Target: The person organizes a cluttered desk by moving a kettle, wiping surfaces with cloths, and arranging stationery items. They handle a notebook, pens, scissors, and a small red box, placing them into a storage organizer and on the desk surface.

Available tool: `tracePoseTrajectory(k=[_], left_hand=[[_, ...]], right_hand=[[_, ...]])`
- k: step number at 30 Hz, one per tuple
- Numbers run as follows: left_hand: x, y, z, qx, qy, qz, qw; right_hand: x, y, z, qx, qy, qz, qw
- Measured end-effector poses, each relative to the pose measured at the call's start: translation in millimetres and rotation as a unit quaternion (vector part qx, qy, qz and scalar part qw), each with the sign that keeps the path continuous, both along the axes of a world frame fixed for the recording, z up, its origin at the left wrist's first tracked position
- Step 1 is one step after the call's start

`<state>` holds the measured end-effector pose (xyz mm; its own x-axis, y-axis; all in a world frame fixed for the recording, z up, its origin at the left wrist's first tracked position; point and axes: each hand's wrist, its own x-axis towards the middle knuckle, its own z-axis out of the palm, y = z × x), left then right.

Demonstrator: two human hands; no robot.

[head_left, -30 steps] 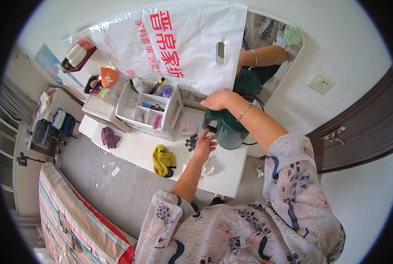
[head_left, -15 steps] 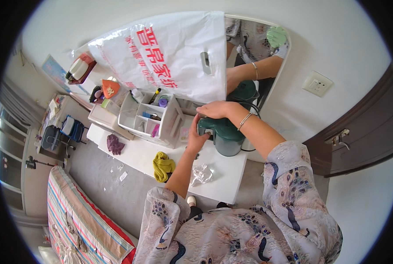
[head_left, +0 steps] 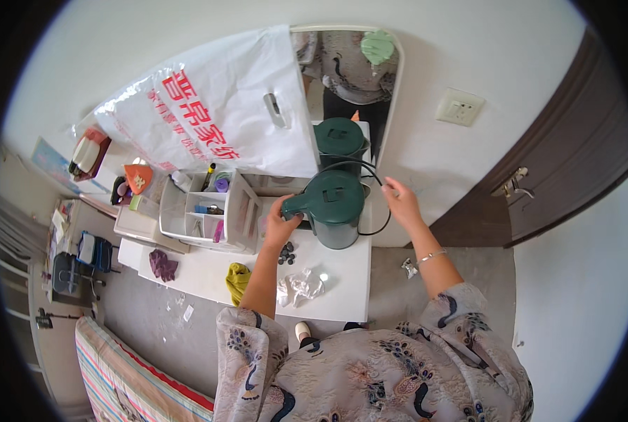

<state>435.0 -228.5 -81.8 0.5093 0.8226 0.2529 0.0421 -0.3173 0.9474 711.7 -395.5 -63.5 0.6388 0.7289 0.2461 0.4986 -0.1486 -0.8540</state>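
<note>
A kettle with a dark green lid and handle and a grey body [head_left: 337, 228] stands upright near the right end of the white table [head_left: 342, 295]. My left hand [head_left: 279, 224] is wrapped round its handle on the left side. To the right of the kettle, my right hand [head_left: 404, 204] hangs open beside a looping black cord [head_left: 388, 211], its fingers apart and nothing in them. Small dark round pieces [head_left: 286, 254] lie below my left hand, with crumpled clear plastic [head_left: 300, 287] nearer to me.
Behind the kettle a mirror [head_left: 398, 77] leans on the wall, partly covered by a white plastic bag [head_left: 236, 91]. A white organizer [head_left: 247, 211] stands to the left. A yellow-green cloth [head_left: 238, 281] and a purple cloth [head_left: 163, 266] lie on the table. A brown door [head_left: 560, 155] is at right.
My right hand has left the kettle's top and moved right, towards the cord. My left hand has gone from the kettle's upper side to its handle. The view has shifted to the right.
</note>
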Motion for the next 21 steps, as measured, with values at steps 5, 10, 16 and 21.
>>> tracePoseTrajectory(k=[5, 10, 16, 21], left_hand=[[-3.5, 4.0, 1.7, -0.047, 0.01, -0.024, 0.999], [-11.4, 6.1, -2.5, -0.055, 0.086, -0.034, 0.994], [-17.7, 10.2, 13.3, -0.187, 0.195, -0.096, 0.958], [-19.9, 34.4, -4.6, -0.254, 0.155, -0.178, 0.938]], right_hand=[[-7.1, 13.1, -14.3, -0.031, 0.064, -0.042, 0.997], [2.4, 23.5, -13.9, -0.044, 0.027, -0.013, 0.999], [13.5, 33.0, -7.6, -0.17, -0.091, -0.001, 0.981], [7.1, 35.0, -17.1, -0.108, -0.085, -0.007, 0.99]])
